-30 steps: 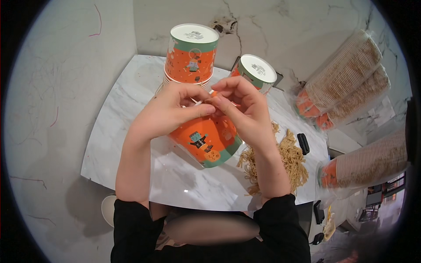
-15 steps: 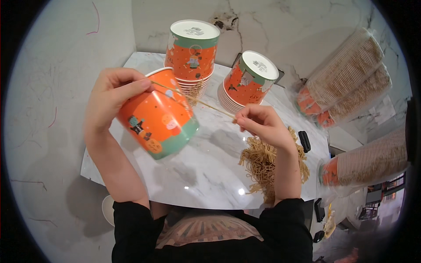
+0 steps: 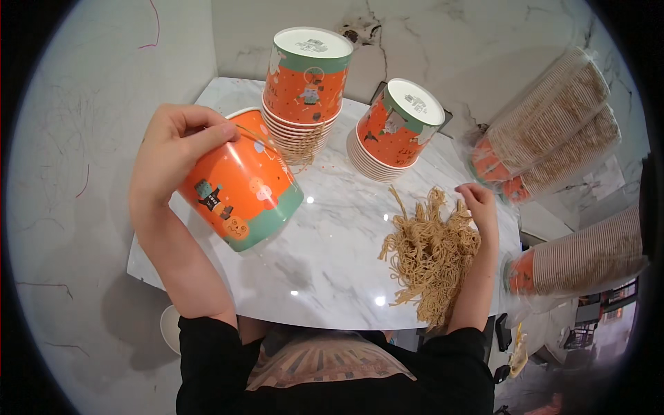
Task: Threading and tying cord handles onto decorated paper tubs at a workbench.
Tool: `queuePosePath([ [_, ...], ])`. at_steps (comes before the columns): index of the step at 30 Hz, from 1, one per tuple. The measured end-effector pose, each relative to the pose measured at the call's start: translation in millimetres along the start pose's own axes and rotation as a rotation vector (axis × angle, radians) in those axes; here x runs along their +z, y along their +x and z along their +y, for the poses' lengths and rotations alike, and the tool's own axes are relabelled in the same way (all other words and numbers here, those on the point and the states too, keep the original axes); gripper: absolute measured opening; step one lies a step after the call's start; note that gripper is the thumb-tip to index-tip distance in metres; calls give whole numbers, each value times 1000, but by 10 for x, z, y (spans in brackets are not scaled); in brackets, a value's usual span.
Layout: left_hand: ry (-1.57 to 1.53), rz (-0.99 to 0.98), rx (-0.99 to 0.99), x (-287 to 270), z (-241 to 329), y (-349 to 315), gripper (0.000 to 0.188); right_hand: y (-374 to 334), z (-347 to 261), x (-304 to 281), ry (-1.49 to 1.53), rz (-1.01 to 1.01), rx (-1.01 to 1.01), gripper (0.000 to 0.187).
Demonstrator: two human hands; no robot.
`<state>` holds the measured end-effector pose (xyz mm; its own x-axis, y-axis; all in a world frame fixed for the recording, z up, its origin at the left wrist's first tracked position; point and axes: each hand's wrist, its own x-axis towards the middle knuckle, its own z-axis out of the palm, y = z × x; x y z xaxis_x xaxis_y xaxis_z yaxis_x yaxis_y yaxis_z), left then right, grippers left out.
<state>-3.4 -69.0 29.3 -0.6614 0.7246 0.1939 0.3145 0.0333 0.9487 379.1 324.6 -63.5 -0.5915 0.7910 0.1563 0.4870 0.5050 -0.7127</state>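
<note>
My left hand (image 3: 181, 142) is closed on the rim of an orange and green paper tub (image 3: 242, 187), tilted with its base toward the lower right. A thin tan cord (image 3: 259, 134) comes from beneath my left thumb and hangs loosely along the tub's far side. Over at the right, my right hand (image 3: 481, 204) has its fingers curled in, beside a heap of tan cords (image 3: 432, 256). What lies under or in those fingers is hidden. My right forearm runs along the heap's right edge.
Two upside-down stacks of matching tubs, a taller stack (image 3: 308, 76) and a shorter stack (image 3: 398, 131), stand at the back of the marble table (image 3: 332, 277). Tan strands hang at the taller one. Plastic-wrapped tub stacks (image 3: 553, 117) lie at the right. A wall (image 3: 104, 173) borders the left.
My right hand has let go of the cord's end and moved right, past the cord heap, covering the small black object seen there before. The cord has gone slack; the tub shifted slightly left.
</note>
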Motion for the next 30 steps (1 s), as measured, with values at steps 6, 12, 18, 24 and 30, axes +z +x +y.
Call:
queuePosePath([
  [6,202,-123,82,325,108,25,26,-34,-240,-84,10,52,-179,18],
  [12,120,-134,156,703,20,106,22,-158,-1150,245,303,-137,-356,19],
  [18,105,-277,240,957,99,5,19,-253,-1894,678,586,-297,-398,30],
  [24,23,-391,245,1127,134,-43,25,-330,-2102,962,677,-255,-409,25],
  [30,-37,-364,209,1220,60,3,21,-367,-2093,1080,665,-159,-464,18],
])
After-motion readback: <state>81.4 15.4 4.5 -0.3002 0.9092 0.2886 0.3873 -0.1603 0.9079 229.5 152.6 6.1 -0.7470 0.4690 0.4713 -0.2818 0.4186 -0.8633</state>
